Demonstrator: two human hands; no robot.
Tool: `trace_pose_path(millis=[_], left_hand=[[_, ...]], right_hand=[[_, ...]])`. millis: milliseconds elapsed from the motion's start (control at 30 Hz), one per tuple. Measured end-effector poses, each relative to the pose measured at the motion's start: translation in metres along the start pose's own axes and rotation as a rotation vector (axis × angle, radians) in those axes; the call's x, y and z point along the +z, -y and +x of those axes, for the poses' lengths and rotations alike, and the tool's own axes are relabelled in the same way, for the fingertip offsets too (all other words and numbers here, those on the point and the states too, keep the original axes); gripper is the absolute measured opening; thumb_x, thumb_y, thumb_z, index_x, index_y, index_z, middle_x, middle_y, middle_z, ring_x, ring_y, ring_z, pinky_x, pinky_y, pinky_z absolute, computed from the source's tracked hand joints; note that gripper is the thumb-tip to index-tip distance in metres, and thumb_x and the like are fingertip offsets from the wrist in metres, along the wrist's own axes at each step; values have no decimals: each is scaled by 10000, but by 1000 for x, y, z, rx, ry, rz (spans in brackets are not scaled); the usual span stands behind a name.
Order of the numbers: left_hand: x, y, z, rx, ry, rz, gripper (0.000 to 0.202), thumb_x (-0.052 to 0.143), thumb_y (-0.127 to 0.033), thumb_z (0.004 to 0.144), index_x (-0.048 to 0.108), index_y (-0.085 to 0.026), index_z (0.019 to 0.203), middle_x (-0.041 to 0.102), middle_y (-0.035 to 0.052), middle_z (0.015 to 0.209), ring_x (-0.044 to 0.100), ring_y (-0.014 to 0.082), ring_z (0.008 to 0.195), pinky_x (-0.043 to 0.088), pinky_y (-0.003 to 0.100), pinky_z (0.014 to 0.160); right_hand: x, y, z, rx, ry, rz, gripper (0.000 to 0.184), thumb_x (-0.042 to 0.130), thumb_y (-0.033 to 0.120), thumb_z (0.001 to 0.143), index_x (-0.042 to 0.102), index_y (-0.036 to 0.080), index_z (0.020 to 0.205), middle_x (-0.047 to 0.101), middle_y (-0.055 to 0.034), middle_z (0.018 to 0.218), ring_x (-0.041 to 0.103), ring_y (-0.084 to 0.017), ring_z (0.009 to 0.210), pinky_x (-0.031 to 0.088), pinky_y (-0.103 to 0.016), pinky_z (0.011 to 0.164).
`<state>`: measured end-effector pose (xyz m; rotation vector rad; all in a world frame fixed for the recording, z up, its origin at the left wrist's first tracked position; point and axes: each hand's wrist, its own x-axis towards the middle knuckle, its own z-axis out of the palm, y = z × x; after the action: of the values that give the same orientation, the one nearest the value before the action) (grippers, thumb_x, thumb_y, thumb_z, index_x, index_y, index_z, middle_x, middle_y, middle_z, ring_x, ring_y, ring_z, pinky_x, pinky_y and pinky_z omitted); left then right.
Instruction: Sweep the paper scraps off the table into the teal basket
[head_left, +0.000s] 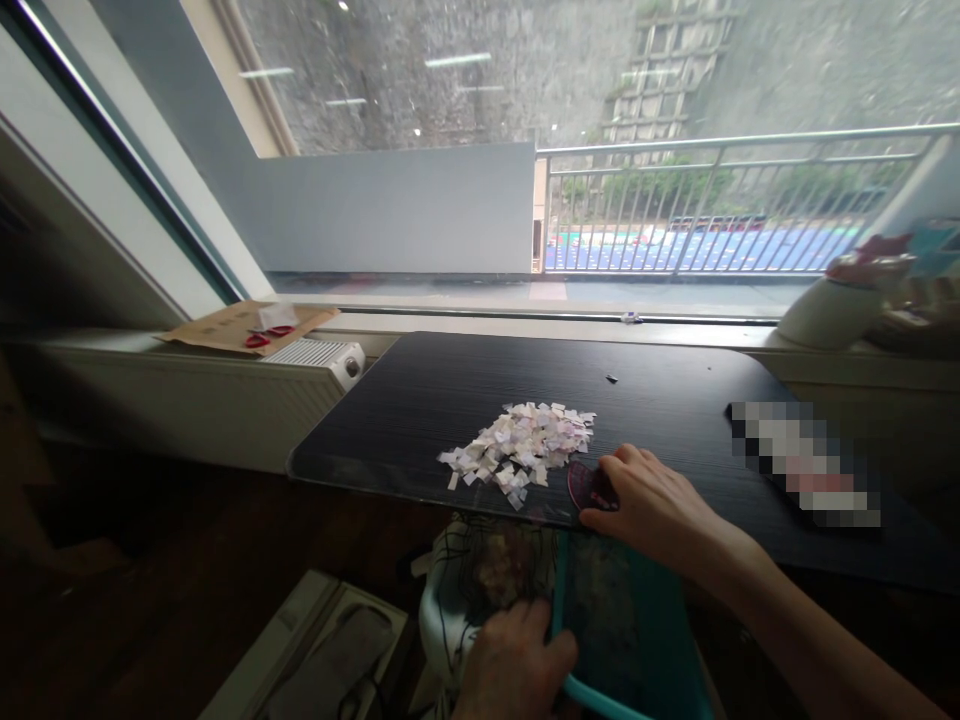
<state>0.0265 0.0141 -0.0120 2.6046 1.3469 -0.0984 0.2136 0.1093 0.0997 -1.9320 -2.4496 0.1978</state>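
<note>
On the black tabletop (480, 375) lies a loose pile of small torn paper scraps (525, 440), mostly white with a few pinkish ones. My right hand (649, 495) rests at the table's front edge, right of the pile. Its fingers are closed on a see-through reddish plate (581, 487) with a rounded edge, like a protractor, standing against the tabletop. Below the edge, my left hand (517, 660) grips the rim of a teal plastic bin (561, 600). Pale bits show dimly inside that bin.
A bag-lined bin (442, 610) with scraps stands left of the teal one. An open box (322, 620) sits on the dark floor. Red-handled scissors (270, 336) lie on a brown envelope (225, 325) by the radiator (315, 365). A white pot (829, 305) stands on the right sill.
</note>
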Motion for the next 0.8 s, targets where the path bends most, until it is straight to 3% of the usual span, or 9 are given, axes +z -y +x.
trace_pose_path(millis=[233, 400, 567, 800], left_hand=[[-9, -1, -2, -18, 7, -48, 237, 690, -372, 713, 606, -242, 893, 554, 41, 913, 530, 249, 833, 449, 329, 667], [-11, -2, -3, -28, 20, -63, 244, 702, -350, 708, 601, -248, 906, 560, 38, 935, 535, 255, 851, 456, 337, 673], [-11, -2, -2, -24, 24, -59, 268, 707, -371, 715, 597, -246, 925, 560, 39, 950, 534, 259, 862, 462, 350, 690], [-10, -2, -2, -15, 21, -55, 264, 703, -385, 713, 591, -236, 900, 549, 34, 921, 527, 249, 842, 454, 338, 679]], right_hand=[[-8, -19, 10, -100, 95, -90, 163, 555, 297, 760, 632, 161, 810, 588, -93, 876, 575, -215, 793, 371, -289, 651], [-10, -32, -6, -210, 93, -27, 155, 543, 175, 685, 613, 175, 823, 566, -69, 891, 547, -183, 778, 373, -269, 639], [-8, -29, -22, -225, 75, 20, 133, 551, 157, 676, 591, 175, 802, 559, -69, 887, 535, -196, 820, 413, -285, 696], [8, -27, -39, -222, -33, 34, 305, 537, 62, 714, 616, 168, 989, 578, -99, 1031, 529, -235, 977, 442, -340, 847]])
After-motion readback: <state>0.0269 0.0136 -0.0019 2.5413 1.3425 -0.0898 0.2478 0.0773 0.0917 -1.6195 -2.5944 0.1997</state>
